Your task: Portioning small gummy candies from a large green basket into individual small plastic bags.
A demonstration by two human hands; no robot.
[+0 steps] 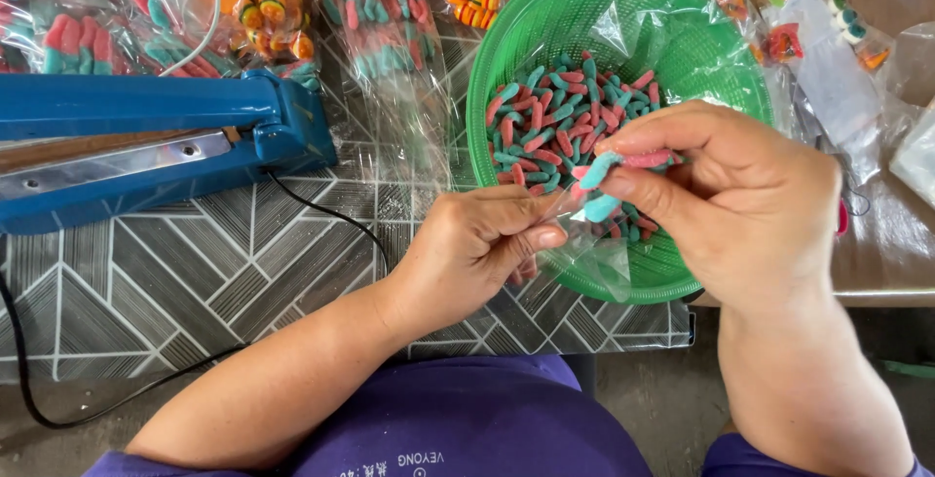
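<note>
My right hand [745, 200] pinches a few pink-and-teal gummy worms [609, 167] between thumb and fingers, just over the near side of a green plastic basket [682, 24]. My left hand [477, 243] holds the mouth of a small clear plastic bag [594, 258] right below those worms. A heap of the same sugared worms [560, 122] lies in the basket.
A blue heat sealer [146, 136] with a black cord [321, 209] sits at the left on a table with a grey geometric cover [195, 282]. Several filled clear candy bags [263, 0] lie along the back. More bags and loose plastic [838, 58] lie at the right.
</note>
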